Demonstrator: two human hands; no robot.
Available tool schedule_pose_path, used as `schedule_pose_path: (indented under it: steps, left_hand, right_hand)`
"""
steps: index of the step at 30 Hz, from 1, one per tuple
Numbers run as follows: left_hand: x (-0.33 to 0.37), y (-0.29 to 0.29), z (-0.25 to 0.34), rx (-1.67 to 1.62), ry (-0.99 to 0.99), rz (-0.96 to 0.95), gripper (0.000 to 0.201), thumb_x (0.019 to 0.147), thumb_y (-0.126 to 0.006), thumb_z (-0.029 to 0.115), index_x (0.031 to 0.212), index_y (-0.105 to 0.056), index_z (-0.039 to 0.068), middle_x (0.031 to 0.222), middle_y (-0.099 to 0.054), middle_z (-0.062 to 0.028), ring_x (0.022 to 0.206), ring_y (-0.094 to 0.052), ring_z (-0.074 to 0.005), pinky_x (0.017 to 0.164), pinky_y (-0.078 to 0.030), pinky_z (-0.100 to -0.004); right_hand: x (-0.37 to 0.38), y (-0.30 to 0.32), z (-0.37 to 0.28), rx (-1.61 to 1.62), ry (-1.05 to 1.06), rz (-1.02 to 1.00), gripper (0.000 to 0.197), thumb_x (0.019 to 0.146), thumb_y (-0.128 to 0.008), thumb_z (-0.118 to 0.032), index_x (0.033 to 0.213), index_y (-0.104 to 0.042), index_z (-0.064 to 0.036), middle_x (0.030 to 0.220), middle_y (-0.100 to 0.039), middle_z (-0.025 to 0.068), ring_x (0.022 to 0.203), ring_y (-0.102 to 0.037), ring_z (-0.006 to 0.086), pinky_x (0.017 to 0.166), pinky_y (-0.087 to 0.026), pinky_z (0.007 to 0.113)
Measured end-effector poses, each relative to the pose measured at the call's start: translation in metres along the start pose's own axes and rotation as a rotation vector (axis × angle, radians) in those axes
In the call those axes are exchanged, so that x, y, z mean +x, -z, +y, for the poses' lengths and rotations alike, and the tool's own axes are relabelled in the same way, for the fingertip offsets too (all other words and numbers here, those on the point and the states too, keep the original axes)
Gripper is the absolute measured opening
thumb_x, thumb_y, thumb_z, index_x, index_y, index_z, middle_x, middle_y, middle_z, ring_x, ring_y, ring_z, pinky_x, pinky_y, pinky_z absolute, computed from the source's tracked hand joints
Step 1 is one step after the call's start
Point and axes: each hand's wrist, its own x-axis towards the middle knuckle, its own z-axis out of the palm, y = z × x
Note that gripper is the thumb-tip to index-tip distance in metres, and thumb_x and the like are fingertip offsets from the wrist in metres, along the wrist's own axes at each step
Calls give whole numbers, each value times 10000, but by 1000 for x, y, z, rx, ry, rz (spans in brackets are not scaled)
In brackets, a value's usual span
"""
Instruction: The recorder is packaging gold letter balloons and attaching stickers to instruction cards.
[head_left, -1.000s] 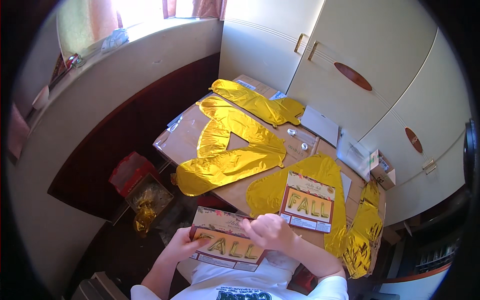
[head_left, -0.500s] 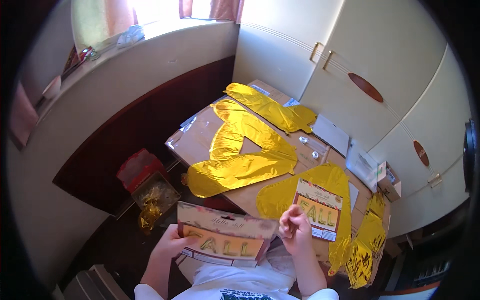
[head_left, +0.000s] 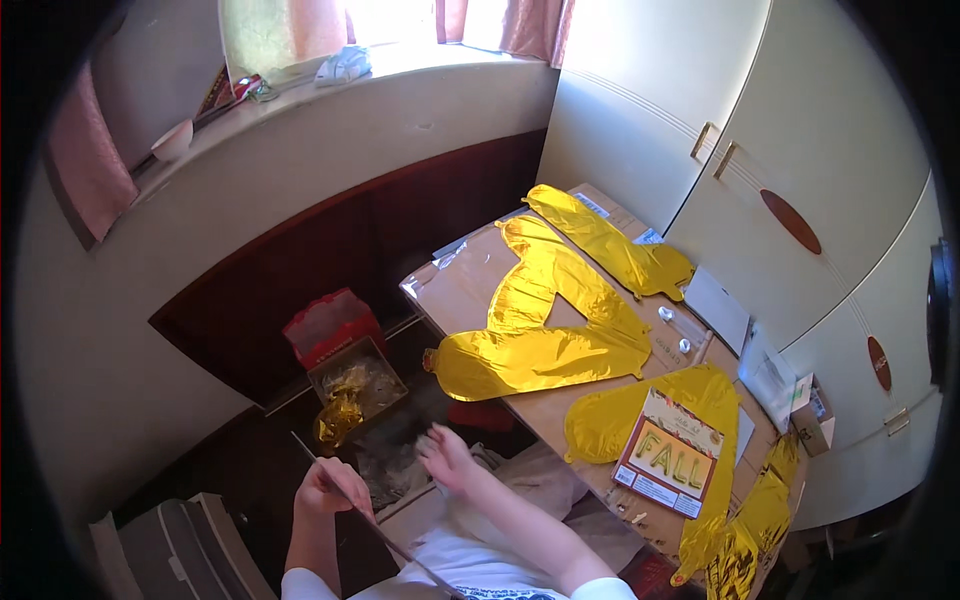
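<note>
My left hand (head_left: 335, 487), low in the picture, is closed on a printed balloon package card (head_left: 392, 545), turned nearly edge-on so that its face is hidden. To its right, my right hand (head_left: 446, 460) is raised over my lap, fingers loosely spread and slightly blurred, with nothing visible in them. A second package card (head_left: 670, 453), picturing gold letter balloons, lies flat on the cardboard-covered table. Under it is a flat gold foil balloon (head_left: 605, 415). Beyond, a gold A-shaped balloon (head_left: 530, 360) and another long gold balloon (head_left: 600, 235) lie spread out.
On the floor, an open box (head_left: 385, 402) holds crumpled clear plastic and gold foil, beside a red bag (head_left: 335, 325). Crumpled gold foil (head_left: 760, 525) hangs at the table's right edge. Small clear bottles (head_left: 683, 345) and a small carton (head_left: 812, 415) stand near the wardrobe (head_left: 800, 120).
The view has swung left. My left hand has turned the card from face-on to edge-on. My right hand has moved left, away from the card on the table, to above my lap.
</note>
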Motion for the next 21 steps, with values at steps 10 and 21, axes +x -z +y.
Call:
schedule_pose_path:
  steps: [10, 21]
  left_hand:
    - [44, -8, -24, 119, 10, 640, 373, 791, -600, 23, 1145, -495, -24, 1108, -588, -133, 960, -611, -250, 788, -515, -361]
    - [236, -106, -106, 571, 72, 302, 246, 834, -546, 15, 1074, -536, -41, 980, -607, -74, 807, -573, -127, 719, -459, -252]
  right_hand:
    - [-167, -17, -51, -460, 837, -91, 455, 893, -467, -159, 1311, -325, -48, 1332, -356, 104, 1139, -465, 189, 938, -383, 324]
    - [-311, 6, -139, -2304, 1857, 679, 399, 744, -586, -172, 1108, -483, -46, 896, -511, 68, 753, -569, 183, 596, -499, 280]
